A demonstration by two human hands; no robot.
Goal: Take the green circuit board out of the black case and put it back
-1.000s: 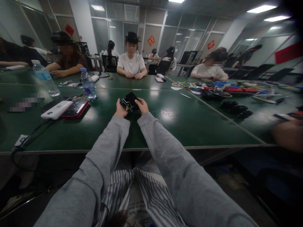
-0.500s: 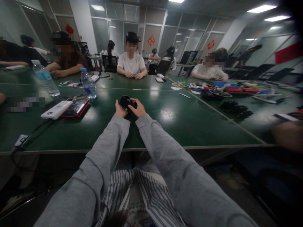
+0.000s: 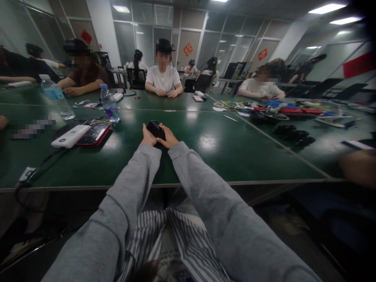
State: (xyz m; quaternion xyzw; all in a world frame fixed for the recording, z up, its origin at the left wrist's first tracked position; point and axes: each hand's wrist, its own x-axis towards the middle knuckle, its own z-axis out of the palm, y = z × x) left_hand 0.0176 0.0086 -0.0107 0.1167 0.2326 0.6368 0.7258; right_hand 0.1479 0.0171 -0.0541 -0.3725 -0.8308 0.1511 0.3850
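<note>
A small black boxy object (image 3: 156, 130) is held between my two hands, a little above the green table (image 3: 235, 156). Its exact kind is too small and dark to make out. My left hand (image 3: 149, 136) is closed round its left side, with the thumb up along the edge. From the right, my right hand (image 3: 168, 137) grips it, fingers against the side and top. Part of the object is hidden by the fingers.
Left of my hands lie a red-edged phone (image 3: 93, 135) and a white power bank (image 3: 70, 136) with a cable. Two water bottles (image 3: 110, 103) stand behind them. Cables and tools (image 3: 282, 107) are heaped at the right. Several people (image 3: 163, 78) sit round the table.
The black object has turned in my hands. My right hand has shifted slightly left, and its fingers now lie along the object's side.
</note>
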